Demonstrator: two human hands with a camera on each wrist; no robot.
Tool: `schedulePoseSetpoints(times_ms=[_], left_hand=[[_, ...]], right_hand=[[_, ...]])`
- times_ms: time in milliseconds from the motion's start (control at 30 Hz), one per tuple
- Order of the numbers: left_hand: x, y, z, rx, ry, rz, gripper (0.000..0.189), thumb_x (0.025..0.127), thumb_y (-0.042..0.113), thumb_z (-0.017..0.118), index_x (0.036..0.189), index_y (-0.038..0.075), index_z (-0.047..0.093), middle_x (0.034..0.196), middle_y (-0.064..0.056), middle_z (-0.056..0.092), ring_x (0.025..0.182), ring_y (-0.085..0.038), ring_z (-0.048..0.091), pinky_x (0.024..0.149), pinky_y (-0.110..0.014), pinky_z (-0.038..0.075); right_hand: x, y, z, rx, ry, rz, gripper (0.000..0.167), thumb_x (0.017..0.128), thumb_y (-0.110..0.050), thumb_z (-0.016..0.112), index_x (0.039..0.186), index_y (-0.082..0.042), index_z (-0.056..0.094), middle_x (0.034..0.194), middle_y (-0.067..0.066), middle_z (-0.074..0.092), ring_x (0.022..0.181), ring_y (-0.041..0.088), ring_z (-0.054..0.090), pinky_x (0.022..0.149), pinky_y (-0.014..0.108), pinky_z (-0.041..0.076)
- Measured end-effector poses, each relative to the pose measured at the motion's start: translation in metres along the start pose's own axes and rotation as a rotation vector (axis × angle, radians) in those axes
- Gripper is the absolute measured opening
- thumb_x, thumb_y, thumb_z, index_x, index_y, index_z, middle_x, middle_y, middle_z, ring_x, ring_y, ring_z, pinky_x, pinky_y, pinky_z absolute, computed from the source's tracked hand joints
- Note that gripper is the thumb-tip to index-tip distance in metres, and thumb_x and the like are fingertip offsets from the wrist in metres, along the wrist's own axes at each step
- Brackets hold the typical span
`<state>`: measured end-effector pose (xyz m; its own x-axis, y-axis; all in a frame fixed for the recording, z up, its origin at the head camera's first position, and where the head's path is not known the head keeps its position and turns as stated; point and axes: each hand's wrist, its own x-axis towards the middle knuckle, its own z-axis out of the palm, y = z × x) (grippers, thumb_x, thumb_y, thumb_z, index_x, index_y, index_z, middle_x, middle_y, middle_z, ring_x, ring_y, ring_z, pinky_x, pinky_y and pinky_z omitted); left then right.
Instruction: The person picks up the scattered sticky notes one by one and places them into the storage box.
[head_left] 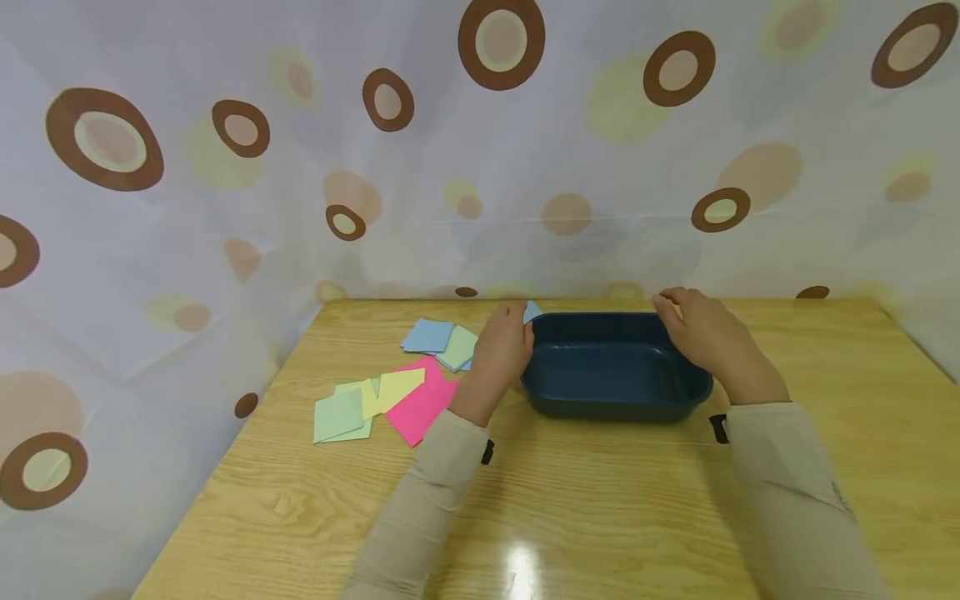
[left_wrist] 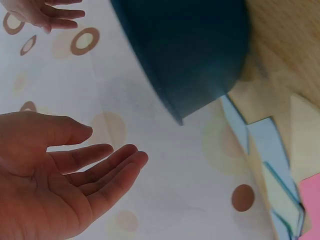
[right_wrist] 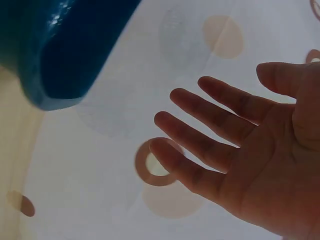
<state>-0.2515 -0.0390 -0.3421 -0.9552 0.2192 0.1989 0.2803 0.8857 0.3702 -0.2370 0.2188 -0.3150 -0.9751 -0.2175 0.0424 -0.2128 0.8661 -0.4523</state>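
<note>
A dark blue rectangular plastic basin (head_left: pixel 611 410) stands upright on the wooden table, and the inside that shows holds nothing. At its left end is my left hand (head_left: pixel 497 354); in the left wrist view that hand (left_wrist: pixel 70 185) has relaxed, slightly bent fingers and a gap to the basin's wall (left_wrist: pixel 200 55). My right hand (head_left: pixel 708 337) hovers by the far right corner. Seen from the right wrist, its fingers (right_wrist: pixel 215 115) are spread and straight, apart from the basin's rim (right_wrist: pixel 60 102). Neither palm holds anything.
Left of the basin lie loose paper notes: blue (head_left: pixel 428 335), pale green (head_left: pixel 337 415), yellow (head_left: pixel 401 388) and a larger pink sheet (head_left: pixel 414 417). Another blue note (head_left: pixel 532 311) peeks out behind the left hand. A dotted curtain (head_left: pixel 420 167) hangs along the table's back edge.
</note>
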Motion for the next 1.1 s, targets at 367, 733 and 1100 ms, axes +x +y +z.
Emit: schedulePoseSetpoints(times_ms=[367, 733, 1100], left_hand=[[0.002, -0.017, 0.023, 0.096, -0.016, -0.003, 0.033, 0.098, 0.012, 0.054, 0.128, -0.003, 0.055, 0.117, -0.02, 0.056, 0.104, -0.031, 0.058, 0.086, -0.036, 0.051], [0.004, -0.021, 0.029, 0.128, -0.068, -0.014, 0.02, 0.097, 0.011, 0.056, 0.111, -0.002, 0.062, 0.105, -0.015, 0.06, 0.099, -0.027, 0.06, 0.083, -0.034, 0.05], [0.005, -0.018, 0.03, 0.11, -0.123, -0.039, 0.03, 0.099, 0.01, 0.052, 0.125, -0.002, 0.06, 0.12, -0.014, 0.062, 0.111, -0.025, 0.059, 0.091, -0.033, 0.049]], right_hand=[[0.023, 0.048, 0.016, -0.106, -0.082, 0.037, 0.045, 0.1, -0.006, 0.035, 0.136, 0.021, 0.032, 0.128, 0.044, 0.042, 0.1, 0.053, 0.05, 0.088, 0.06, 0.04], [0.029, 0.068, 0.025, -0.11, -0.127, 0.024, 0.045, 0.097, 0.0, 0.044, 0.136, 0.02, 0.033, 0.111, 0.04, 0.054, 0.083, 0.041, 0.06, 0.069, 0.045, 0.047], [0.027, 0.075, 0.036, -0.018, -0.076, 0.016, 0.046, 0.096, 0.001, 0.043, 0.138, 0.019, 0.033, 0.065, 0.012, 0.049, 0.046, 0.016, 0.039, 0.054, 0.034, 0.036]])
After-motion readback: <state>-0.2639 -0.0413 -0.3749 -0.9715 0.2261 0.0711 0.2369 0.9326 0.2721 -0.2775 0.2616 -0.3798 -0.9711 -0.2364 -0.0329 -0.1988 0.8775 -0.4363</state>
